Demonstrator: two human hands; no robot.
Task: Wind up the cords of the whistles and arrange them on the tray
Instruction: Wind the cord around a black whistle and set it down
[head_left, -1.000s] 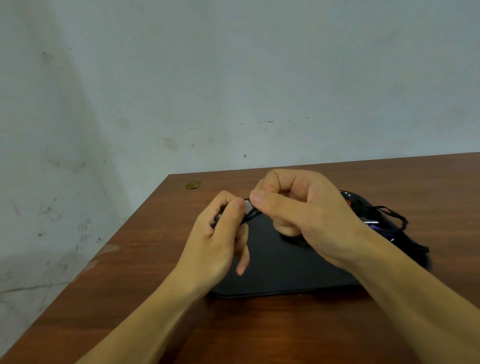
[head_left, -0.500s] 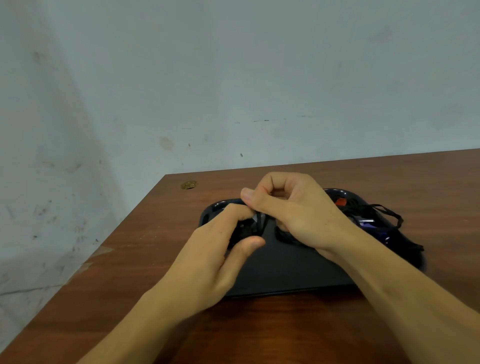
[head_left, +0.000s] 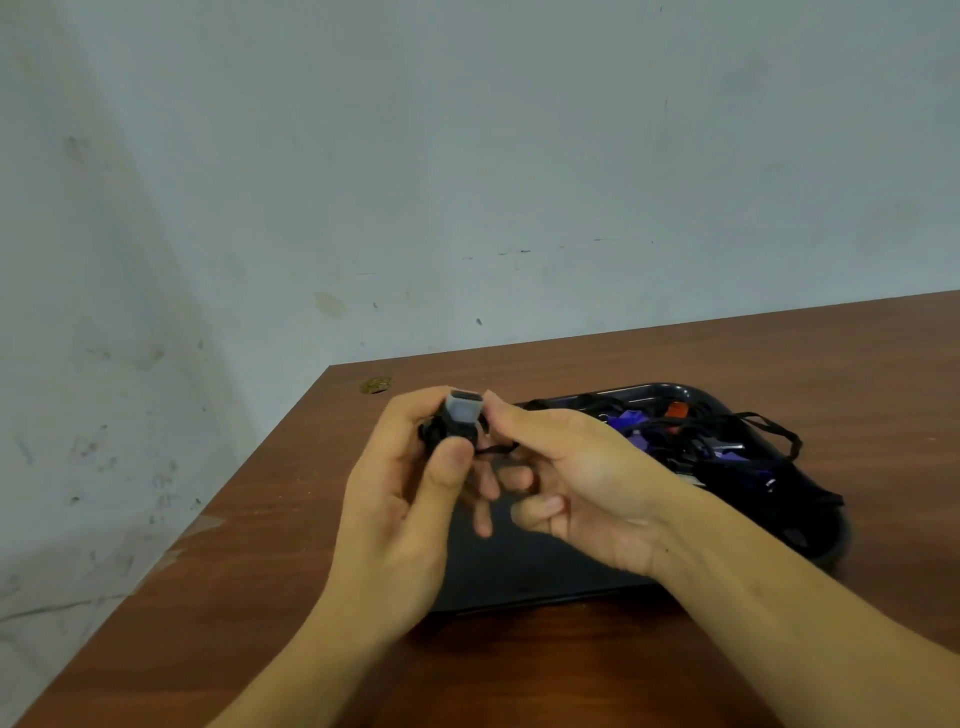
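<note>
The left hand (head_left: 395, 499) holds a grey whistle (head_left: 464, 411) up above the black tray (head_left: 545, 577), thumb and fingers pinching it; the right hand (head_left: 582, 488) pinches its black cord (head_left: 496, 450) beside it, other fingers curled; more whistles (head_left: 675, 431) with tangled cords lie piled at the tray's far right end on the brown worktop (head_left: 270, 597).
</note>
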